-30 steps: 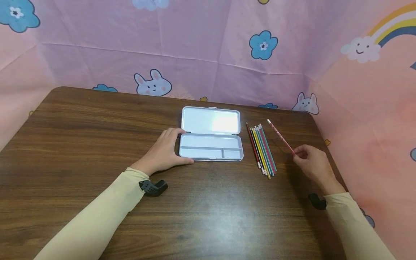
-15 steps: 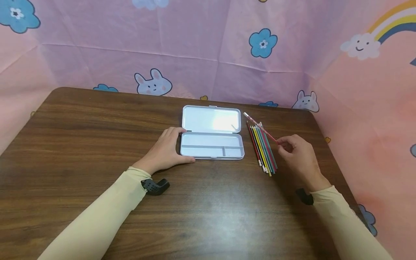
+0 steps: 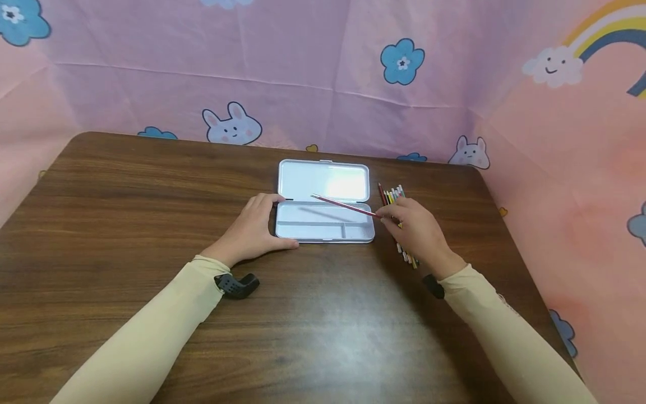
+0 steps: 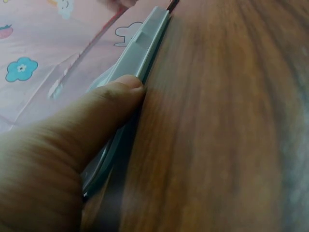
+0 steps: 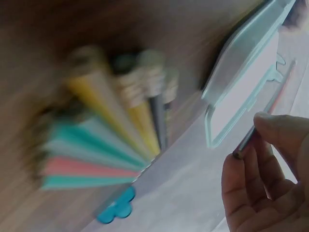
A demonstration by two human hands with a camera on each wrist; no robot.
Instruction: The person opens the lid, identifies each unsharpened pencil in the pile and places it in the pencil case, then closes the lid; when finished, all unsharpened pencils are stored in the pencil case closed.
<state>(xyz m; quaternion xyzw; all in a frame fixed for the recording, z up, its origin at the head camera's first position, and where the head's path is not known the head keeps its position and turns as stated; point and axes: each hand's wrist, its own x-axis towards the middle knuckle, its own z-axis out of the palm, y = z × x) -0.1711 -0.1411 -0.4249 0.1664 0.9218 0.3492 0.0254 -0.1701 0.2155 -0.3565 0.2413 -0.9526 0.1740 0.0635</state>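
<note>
A white pencil case (image 3: 309, 231) lies with its lid (image 3: 305, 179) folded back on the table; its tray has long and small compartments. My left hand (image 3: 247, 231) holds the case's left end, its thumb (image 4: 108, 104) along the front wall and its fingers near the hinge. Between thumb and fingertips my right hand (image 3: 418, 231) pinches a reddish pencil (image 3: 346, 206) by one end. That pencil (image 5: 277, 99) slants over the case, its white-tipped end above the hinge side. Several loose pencils (image 5: 91, 166) lie right of the case, partly hidden beneath my right hand.
The brown wooden table (image 3: 151, 185) reaches back to a pink and purple printed cloth (image 3: 303, 73). More printed cloth (image 3: 570, 185) hangs along the right edge. Each wrist wears a black strap piece (image 3: 237, 286).
My right hand has moved left with the pencil, from beyond the loose pencils, across them, to the case's right end. My left hand keeps its hold on the case.
</note>
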